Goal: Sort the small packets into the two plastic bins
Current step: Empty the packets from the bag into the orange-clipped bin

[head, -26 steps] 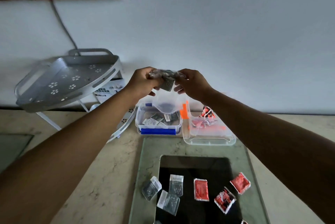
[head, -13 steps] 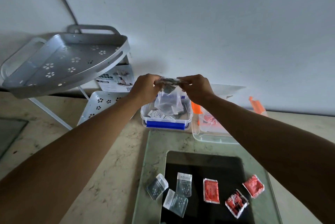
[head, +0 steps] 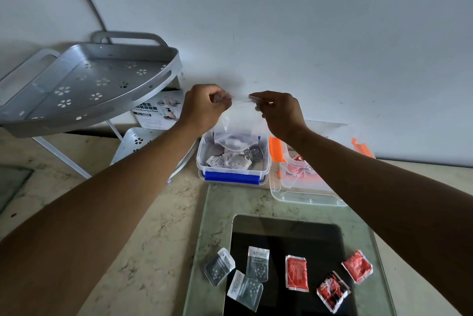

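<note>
My left hand [head: 203, 108] and my right hand [head: 280, 110] each pinch a top corner of a clear plastic bag [head: 236, 127] and stretch it between them. The bag hangs over the blue-latched bin [head: 233, 177], which holds several grey packets [head: 231, 160]. To its right stands the orange-latched bin [head: 304, 194] with red packets [head: 294, 167] inside. Near me, on the dark glass panel [head: 281, 239], lie three grey packets [head: 258, 267] on the left and three red packets [head: 297, 273] on the right.
A silver perforated corner rack [head: 84, 87] stands at the left against the wall, with a product box [head: 158, 113] behind it. An orange latch piece [head: 363, 148] lies at the far right by the wall. Marble counter [head: 143, 226] surrounds the glass panel.
My hands have moved apart, pulling the bag's top wide. The dark packet seen at the bag's mouth earlier is gone from there. The view has tilted down.
</note>
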